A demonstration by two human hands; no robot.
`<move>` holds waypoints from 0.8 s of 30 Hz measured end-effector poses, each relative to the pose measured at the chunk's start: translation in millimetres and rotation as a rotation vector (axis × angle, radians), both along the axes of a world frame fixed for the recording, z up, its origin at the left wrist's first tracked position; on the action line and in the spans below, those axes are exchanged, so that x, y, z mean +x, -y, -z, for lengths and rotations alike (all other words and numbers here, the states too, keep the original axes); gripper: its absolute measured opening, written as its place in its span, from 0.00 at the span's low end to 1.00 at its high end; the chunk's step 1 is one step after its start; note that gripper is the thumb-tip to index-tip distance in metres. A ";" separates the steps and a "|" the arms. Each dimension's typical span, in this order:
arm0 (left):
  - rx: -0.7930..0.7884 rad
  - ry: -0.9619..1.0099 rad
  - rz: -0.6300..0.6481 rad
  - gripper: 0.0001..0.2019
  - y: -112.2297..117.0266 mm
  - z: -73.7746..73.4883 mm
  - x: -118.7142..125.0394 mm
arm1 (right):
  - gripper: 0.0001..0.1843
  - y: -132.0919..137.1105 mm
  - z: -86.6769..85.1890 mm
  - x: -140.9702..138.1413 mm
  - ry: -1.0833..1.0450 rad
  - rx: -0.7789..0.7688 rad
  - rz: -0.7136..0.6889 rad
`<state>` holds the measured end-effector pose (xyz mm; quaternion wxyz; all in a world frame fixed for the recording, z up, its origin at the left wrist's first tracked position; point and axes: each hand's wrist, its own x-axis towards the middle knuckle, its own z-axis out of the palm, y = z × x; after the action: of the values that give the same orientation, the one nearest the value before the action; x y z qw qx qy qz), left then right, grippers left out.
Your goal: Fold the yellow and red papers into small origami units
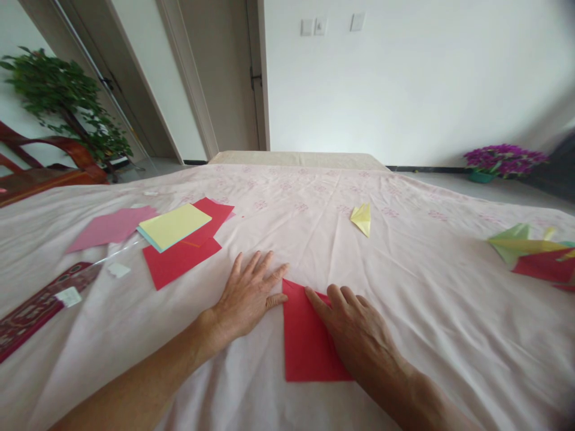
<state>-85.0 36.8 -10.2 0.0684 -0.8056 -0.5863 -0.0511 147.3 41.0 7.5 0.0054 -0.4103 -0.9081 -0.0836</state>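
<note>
Far beyond the red sheet (308, 350), a white wall (404, 90) is seen. The sheet is laid on a pale pink cloth (251, 383), spread out all around it. Beyond the sheet and to its left, a door (220, 72) is shown, with a plant (54, 90) and a wooden chair (58, 158) farther left; far to its right, purple flowers (503, 158) are set. A packet (36, 305) is placed well left of the sheet.

The left hand (247, 293) is rested just left of the sheet, fingers spread wide, the thumb set at its left edge. The sheet's right part is covered by the right hand (354, 317), the index fingertip pressed near the slanting far edge, the other fingers bent — whether anything is pinched beneath cannot be told.

Left of the sheet and beyond, pink (112, 227), yellow (177, 224) and red papers (179, 263) are overlapped. Well to its right, folded pieces (543, 266) are grouped — apparently green, yellow and red, though blurred. Beyond it, slightly right, a yellow fold (362, 219) is left alone.
</note>
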 end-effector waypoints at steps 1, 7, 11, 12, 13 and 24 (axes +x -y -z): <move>-0.002 0.007 -0.005 0.27 -0.6 0.3 -0.9 | 0.17 0.0 -0.3 0.1 0.004 0.000 0.002; 0.064 0.138 -0.075 0.22 6.8 0.4 -3.2 | 0.18 0.5 -1.6 0.3 -0.005 -0.003 0.005; 0.169 0.256 0.081 0.18 24.4 -3.8 9.4 | 0.17 1.7 -4.6 -0.7 -0.006 0.001 0.008; 0.175 0.274 0.140 0.18 28.4 -4.8 14.4 | 0.17 2.0 -5.2 -1.1 -0.009 0.001 0.008; 0.176 0.283 0.195 0.18 31.7 -5.5 19.5 | 0.17 2.2 -5.5 -1.4 -0.015 0.000 0.007; 0.008 0.130 0.271 0.30 30.0 2.5 39.3 | 0.15 3.9 -4.5 -1.9 -0.001 -0.007 0.039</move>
<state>-45.7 6.7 -12.6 0.0260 -0.8720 -0.4753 -0.1143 145.4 37.2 12.0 0.0027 -0.4280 -0.9002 -0.0803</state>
